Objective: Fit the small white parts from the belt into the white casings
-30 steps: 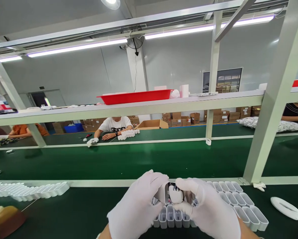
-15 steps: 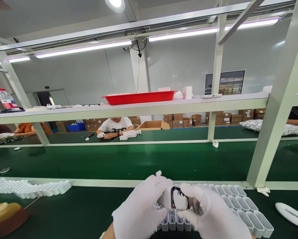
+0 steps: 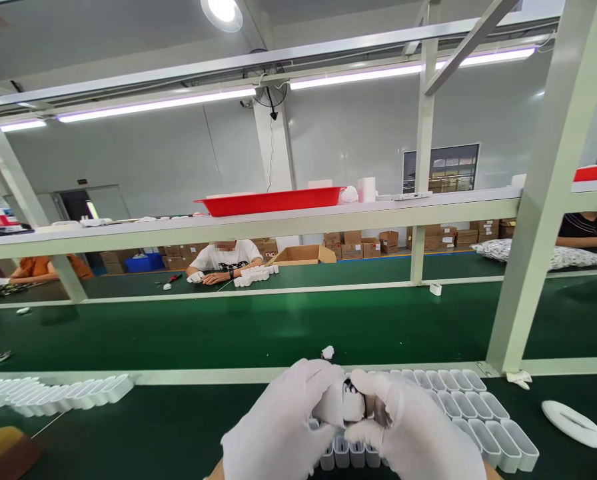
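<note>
Both hands wear white gloves and meet at the lower middle. My left hand (image 3: 291,417) is closed on a white casing (image 3: 331,403). Against its right side my right hand (image 3: 408,420) pinches a small white part with black bits (image 3: 352,402), which sits at the casing's open end. The fingers partly hide both pieces. Beneath and behind the hands are rows of white open oval cups (image 3: 503,443), reaching out to the right. A small white and dark piece (image 3: 328,352) lies just beyond my left hand.
More white cups (image 3: 93,393) line the left, near a yellow-brown object (image 3: 3,453). A white oval ring (image 3: 572,423) lies at right. A slanted post (image 3: 538,200) and a shelf with a red tray (image 3: 273,201) stand ahead. A person (image 3: 228,263) sits across the green belt (image 3: 178,333).
The view has shifted slightly right, so most things appear further left. Both hands stay together, and the small part sits closer against the casing. The small piece beyond the left hand shows more fully.
</note>
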Tool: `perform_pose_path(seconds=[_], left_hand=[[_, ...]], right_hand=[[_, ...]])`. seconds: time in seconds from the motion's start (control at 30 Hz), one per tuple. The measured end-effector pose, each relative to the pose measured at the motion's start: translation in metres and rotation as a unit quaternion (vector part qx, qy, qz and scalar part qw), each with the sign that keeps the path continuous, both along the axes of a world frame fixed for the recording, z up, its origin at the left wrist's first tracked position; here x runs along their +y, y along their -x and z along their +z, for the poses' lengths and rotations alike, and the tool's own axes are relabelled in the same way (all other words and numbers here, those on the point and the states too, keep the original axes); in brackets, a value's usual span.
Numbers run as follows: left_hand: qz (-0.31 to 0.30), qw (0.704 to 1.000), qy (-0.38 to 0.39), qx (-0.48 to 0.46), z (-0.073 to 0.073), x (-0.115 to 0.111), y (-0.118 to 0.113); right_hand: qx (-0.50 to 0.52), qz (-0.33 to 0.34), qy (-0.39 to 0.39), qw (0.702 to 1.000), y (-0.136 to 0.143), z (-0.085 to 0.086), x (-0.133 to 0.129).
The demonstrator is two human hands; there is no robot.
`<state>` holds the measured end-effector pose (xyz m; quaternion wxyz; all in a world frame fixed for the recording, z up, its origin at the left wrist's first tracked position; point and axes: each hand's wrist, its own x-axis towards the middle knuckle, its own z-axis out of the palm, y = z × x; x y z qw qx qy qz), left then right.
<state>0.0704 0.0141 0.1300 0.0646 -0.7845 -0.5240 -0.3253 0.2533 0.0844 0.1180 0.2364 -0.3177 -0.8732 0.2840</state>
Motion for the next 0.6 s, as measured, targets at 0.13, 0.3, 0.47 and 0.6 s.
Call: perform_pose_path(seconds=[0.13, 0.3, 0.47, 0.6], left_hand=[[0.027, 0.997, -0.031, -0.060, -0.001, 0.001, -0.001], [0.052, 0.989, -0.059, -0.128, -0.005, 0.008, -0.003], [0.046, 0.986, -0.087, -0.133, -0.009, 0.012, -0.002], [0.035, 0.986, -0.094, -0.135, -0.010, 0.012, -0.004]], right_hand=[[0.051, 0.003, -0.234, 0.971, 0.001, -0.026, 0.008], [0.074, -0.019, -0.264, 0.962, 0.009, -0.045, 0.004], [0.080, -0.004, -0.196, 0.977, 0.017, -0.039, 0.001], [0.114, 0.023, -0.188, 0.975, 0.017, -0.038, 0.001]])
